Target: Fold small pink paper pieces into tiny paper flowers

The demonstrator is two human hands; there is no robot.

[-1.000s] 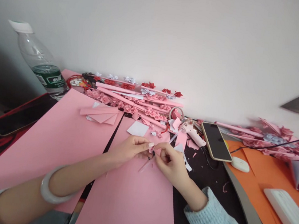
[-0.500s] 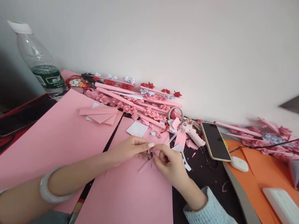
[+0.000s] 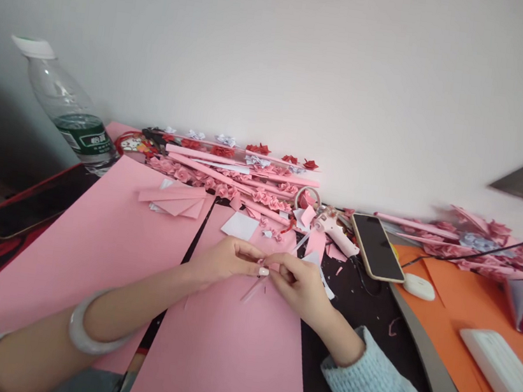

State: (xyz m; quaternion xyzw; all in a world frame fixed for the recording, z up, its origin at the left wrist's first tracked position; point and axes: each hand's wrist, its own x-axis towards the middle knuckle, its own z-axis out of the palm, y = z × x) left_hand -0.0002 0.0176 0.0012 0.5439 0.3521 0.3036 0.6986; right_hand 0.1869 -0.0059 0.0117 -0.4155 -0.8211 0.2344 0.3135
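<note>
My left hand [image 3: 228, 261] and my right hand [image 3: 298, 284] meet above a pink paper sheet [image 3: 224, 365]. Between the fingertips of both is a small pink paper piece [image 3: 261, 261], mostly hidden by the fingers; its exact shape cannot be made out. Thumb and fingers of each hand are pinched closed on it. Just below the fingertips a thin translucent stick [image 3: 253, 291] lies slantwise over the sheet. Beyond my left hand rests a white paper square [image 3: 239, 226], with small pink paper flowers [image 3: 269, 228] close by.
Rolled pink paper sticks and paper flowers [image 3: 225, 181] lie along the wall. A glue gun [image 3: 336, 230], roll of tape [image 3: 308, 199] and phone [image 3: 377, 247] are at right. Folded pink papers [image 3: 177, 199] and a bottle [image 3: 68, 106] stand left; orange paper [image 3: 462, 312] is far right.
My left thumb has moved down and now lies flatter across the small paper piece. My right fingers have shifted slightly; the dark spot between the hands is now covered.
</note>
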